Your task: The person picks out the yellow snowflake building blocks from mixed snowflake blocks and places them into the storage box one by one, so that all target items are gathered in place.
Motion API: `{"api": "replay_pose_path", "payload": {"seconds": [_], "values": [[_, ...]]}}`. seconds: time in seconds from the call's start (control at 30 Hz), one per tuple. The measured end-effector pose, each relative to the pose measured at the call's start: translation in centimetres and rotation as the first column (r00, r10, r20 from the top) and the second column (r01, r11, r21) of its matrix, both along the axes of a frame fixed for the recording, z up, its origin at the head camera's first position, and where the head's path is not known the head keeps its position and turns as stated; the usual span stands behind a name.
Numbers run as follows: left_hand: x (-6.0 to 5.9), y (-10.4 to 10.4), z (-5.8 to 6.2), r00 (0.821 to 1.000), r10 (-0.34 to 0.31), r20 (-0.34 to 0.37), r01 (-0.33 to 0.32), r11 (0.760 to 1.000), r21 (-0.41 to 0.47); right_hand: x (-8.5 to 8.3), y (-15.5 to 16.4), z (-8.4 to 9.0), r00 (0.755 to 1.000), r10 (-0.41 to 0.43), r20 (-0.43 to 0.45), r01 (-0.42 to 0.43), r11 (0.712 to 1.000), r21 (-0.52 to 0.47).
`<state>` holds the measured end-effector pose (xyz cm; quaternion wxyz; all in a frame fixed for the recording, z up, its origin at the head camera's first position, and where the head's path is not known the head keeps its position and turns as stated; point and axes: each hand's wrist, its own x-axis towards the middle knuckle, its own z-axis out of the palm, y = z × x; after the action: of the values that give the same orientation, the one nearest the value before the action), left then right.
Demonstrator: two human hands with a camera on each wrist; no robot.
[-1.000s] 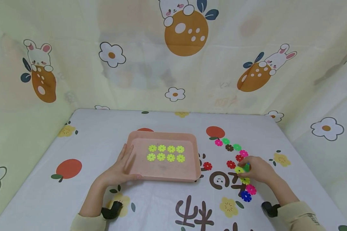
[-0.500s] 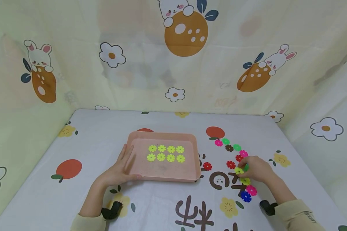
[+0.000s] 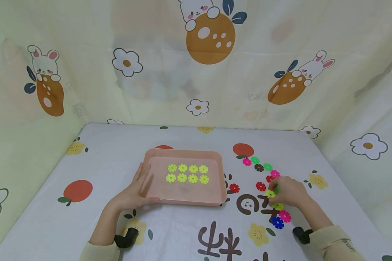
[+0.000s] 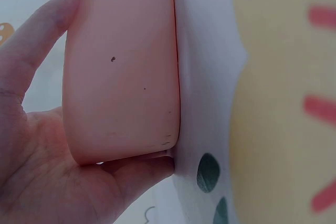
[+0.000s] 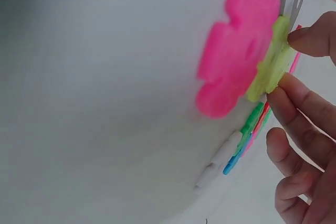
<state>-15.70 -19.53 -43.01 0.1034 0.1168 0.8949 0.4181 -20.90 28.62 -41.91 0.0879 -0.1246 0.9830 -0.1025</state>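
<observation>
My left hand (image 3: 135, 188) rests on the near left corner of a pink tray (image 3: 183, 195), thumb along its front edge and straight fingers along its left side. Rows of flower-shaped yellow plastic discs (image 3: 182, 177) lie flat in the tray. Over a line of loose discs on the right, my right hand (image 3: 290, 190) pinches a yellow disc (image 3: 270, 193) between thumb and index finger. Just below that hand are another yellow disc (image 3: 278, 206), a pink disc (image 3: 285, 216) and a blue disc (image 3: 278, 222). A green disc (image 3: 277, 190) is partly hidden by the right fingers.
Further discs lie up the line: a dark brown one (image 3: 259, 167), a light green one (image 3: 267, 166) and pink and red ones. Single red discs (image 3: 234, 187) lie between line and tray. A patterned white cloth (image 3: 117, 145) covers the table; a printed curtain (image 3: 163, 90) hangs behind.
My right hand has shifted slightly to the right among the discs. The pink and lower yellow discs beneath it have slid a little right. The left hand and tray have stayed put.
</observation>
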Motion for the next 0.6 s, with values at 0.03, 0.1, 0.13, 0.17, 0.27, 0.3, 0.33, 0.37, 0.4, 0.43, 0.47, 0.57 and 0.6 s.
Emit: {"api": "replay_pose_path", "payload": {"seconds": [0.03,0.1,0.13,0.17,0.27,0.3,0.33,0.37,0.4,0.43,0.47,0.57,0.6], "values": [[0.0,0.0,0.0,1.0,0.002,0.003,-0.002,1.0,-0.001,0.0,0.0,0.0,1.0,0.0,-0.004,0.0,1.0,0.001],[0.0,0.0,0.0,1.0,0.004,0.005,-0.004,1.0,-0.005,0.1,0.0,0.0,1.0,-0.005,-0.012,0.005,1.0,-0.001],[0.0,0.0,0.0,1.0,0.004,0.005,-0.004,1.0,-0.004,0.2,0.0,0.1,1.0,-0.011,-0.014,0.011,1.0,-0.002],[0.0,0.0,0.0,1.0,0.005,0.005,-0.005,1.0,-0.004,0.2,0.0,0.2,1.0,-0.016,-0.017,0.016,1.0,-0.003],[0.1,0.0,0.0,1.0,0.001,0.001,-0.001,1.0,-0.003,0.4,-0.1,0.5,0.999,-0.027,-0.024,0.027,1.0,-0.008],[0.1,0.0,0.1,1.0,0.002,0.001,-0.002,1.0,-0.003,0.4,-0.1,0.6,0.999,-0.026,-0.027,0.026,1.0,-0.01],[0.1,0.0,0.1,1.0,0.002,0.001,-0.002,1.0,-0.003,0.5,-0.1,0.7,0.999,-0.027,-0.03,0.027,1.0,-0.011],[0.1,0.0,0.1,1.0,0.001,0.0,-0.001,1.0,-0.003,0.5,-0.2,0.9,0.999,-0.027,-0.033,0.026,1.0,-0.013],[0.1,0.0,0.1,1.0,0.0,0.0,0.0,1.0,-0.003,0.5,-0.2,1.0,0.999,-0.028,-0.039,0.027,1.0,-0.016],[0.1,0.0,0.1,1.0,-0.001,-0.002,0.001,1.0,-0.002,0.5,-0.3,1.1,0.999,-0.024,-0.044,0.023,1.0,-0.02],[0.1,0.0,0.2,1.0,-0.002,-0.002,0.002,1.0,-0.001,0.5,-0.4,1.1,0.998,-0.019,-0.051,0.018,1.0,-0.025],[0.1,0.0,0.2,1.0,-0.003,-0.002,0.003,1.0,0.0,0.6,-0.9,1.4,0.997,-0.02,-0.074,0.017,0.999,-0.041],[0.1,0.0,0.2,1.0,-0.004,-0.003,0.004,1.0,0.0,0.6,-1.1,1.5,0.996,-0.019,-0.082,0.015,0.999,-0.049]]}}
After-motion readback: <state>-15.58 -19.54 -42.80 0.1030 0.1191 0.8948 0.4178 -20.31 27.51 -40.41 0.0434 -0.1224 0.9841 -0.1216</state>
